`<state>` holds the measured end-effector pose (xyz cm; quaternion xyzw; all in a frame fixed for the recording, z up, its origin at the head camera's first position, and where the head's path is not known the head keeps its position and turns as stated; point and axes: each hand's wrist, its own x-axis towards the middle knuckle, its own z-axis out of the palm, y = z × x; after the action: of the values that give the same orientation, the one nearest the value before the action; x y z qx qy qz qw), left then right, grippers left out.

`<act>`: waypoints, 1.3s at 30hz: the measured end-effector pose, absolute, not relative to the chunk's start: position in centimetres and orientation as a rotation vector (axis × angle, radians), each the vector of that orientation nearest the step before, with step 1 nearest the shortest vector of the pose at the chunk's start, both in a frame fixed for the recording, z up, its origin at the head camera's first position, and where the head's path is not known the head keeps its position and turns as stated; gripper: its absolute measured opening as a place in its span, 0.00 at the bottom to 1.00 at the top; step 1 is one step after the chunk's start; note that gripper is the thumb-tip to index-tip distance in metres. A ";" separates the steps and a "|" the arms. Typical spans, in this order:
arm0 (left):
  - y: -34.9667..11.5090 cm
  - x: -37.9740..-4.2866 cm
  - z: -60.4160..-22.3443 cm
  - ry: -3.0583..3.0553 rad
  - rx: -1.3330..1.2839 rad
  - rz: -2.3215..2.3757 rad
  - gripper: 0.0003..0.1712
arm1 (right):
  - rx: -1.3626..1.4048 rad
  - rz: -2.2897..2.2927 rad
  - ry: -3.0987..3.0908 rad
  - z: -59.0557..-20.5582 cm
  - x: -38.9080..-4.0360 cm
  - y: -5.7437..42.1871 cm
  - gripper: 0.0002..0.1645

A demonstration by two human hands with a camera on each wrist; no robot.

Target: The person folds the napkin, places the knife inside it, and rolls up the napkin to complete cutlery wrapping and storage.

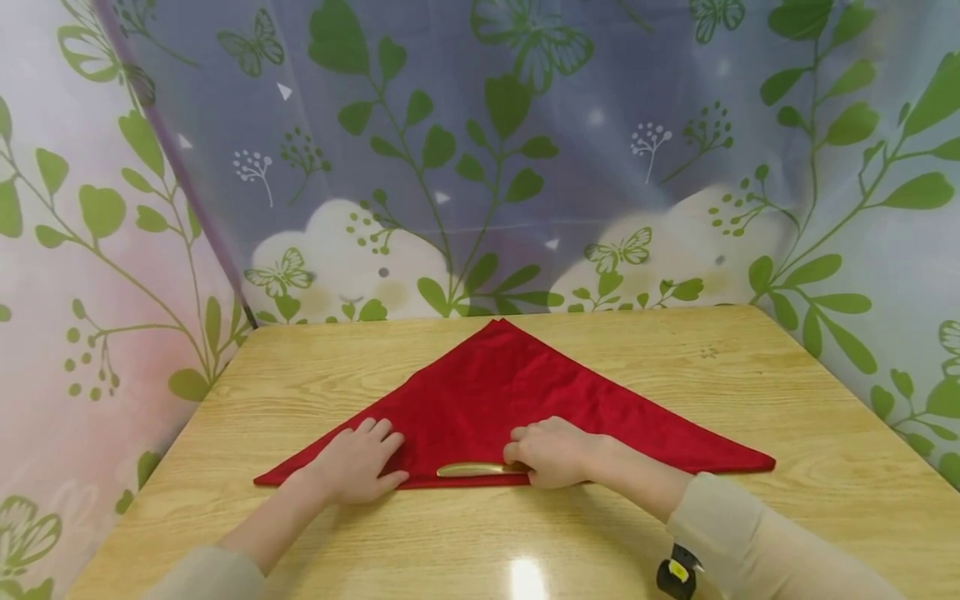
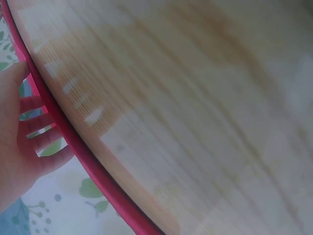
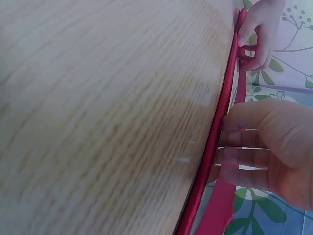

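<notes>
A red cloth (image 1: 487, 383), folded into a triangle, lies on the wooden table with its point away from me and its long folded edge near me. Along that edge lies a slim gold-coloured metal piece (image 1: 471, 470) with a rounded left end. My right hand (image 1: 558, 452) holds its other end with curled fingers, so that part is hidden and its kind is unclear. My left hand (image 1: 358, 460) rests on the cloth's left part, fingers spread and thumb by the near edge. In the right wrist view the fingertips meet the red edge.
The light wooden table (image 1: 420, 550) reaches back to a patterned curtain (image 1: 450, 167) with leaves and butterflies, which also hangs at both sides. A small black device (image 1: 677, 573) is at the right sleeve.
</notes>
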<state>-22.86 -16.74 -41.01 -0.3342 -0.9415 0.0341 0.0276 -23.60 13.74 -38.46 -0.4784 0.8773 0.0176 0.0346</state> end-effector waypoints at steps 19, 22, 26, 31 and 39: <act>-21.1 -22.0 -39.8 -2.769 -1.230 0.076 0.12 | -1.483 0.018 2.709 -39.0 -23.6 14.6 0.12; -21.9 -21.7 -39.7 -2.757 -1.213 0.103 0.11 | -1.477 0.024 2.721 -38.9 -23.6 14.7 0.13; -22.7 -21.3 -39.8 -2.720 -1.195 0.134 0.10 | -1.480 0.026 2.728 -38.9 -23.7 14.8 0.13; -23.6 -20.8 -40.3 -2.680 -1.136 0.137 0.10 | -1.470 0.021 2.721 -38.9 -23.7 14.9 0.13; -25.2 -20.6 -40.8 -2.705 -1.031 0.205 0.12 | -1.460 0.048 2.717 -38.8 -23.7 15.0 0.14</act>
<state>-20.59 -25.19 -40.76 -0.3528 -0.9254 0.0701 0.1195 -23.66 14.97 -38.79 -0.4730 0.8805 0.0156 0.0283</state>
